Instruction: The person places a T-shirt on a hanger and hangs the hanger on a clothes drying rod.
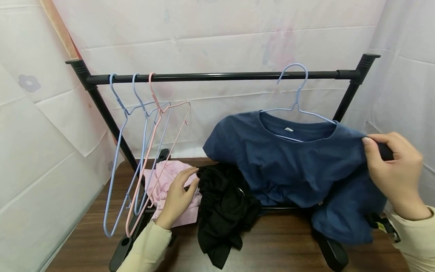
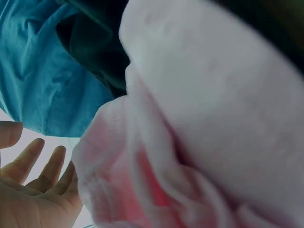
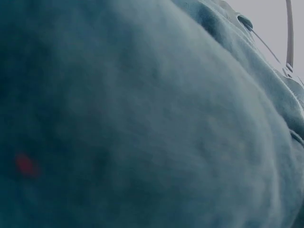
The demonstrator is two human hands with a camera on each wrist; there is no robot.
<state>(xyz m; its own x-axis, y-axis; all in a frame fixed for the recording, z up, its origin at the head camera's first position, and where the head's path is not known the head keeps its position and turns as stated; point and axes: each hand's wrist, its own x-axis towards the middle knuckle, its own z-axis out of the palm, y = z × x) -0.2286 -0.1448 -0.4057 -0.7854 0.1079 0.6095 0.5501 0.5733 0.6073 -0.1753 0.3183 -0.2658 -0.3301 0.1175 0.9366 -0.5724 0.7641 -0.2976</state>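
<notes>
A dark blue T-shirt [image 1: 289, 162] hangs from a light blue hanger [image 1: 297, 94] hooked over the black rail [image 1: 217, 77]. My right hand [image 1: 399, 166] pinches the shirt's shoulder or sleeve at the right side, thumb in front. Blue cloth [image 3: 142, 118] fills most of the right wrist view. My left hand [image 1: 180, 196] hovers over a crumpled pink garment [image 1: 170, 177], fingers loosely bent and holding nothing. Next to it lies a crumpled black garment [image 1: 227, 211]. In the left wrist view the left hand's fingers [image 2: 28, 161] are spread near the pink cloth [image 2: 204, 95].
Two light blue hangers [image 1: 117, 151] and a pink hanger [image 1: 156, 121] hang bare at the rail's left end. The rack's black foot [image 1: 331, 251] stands on the brown wooden table [image 1: 272, 241]. White patterned cloth [image 1: 217, 41] surrounds the rack.
</notes>
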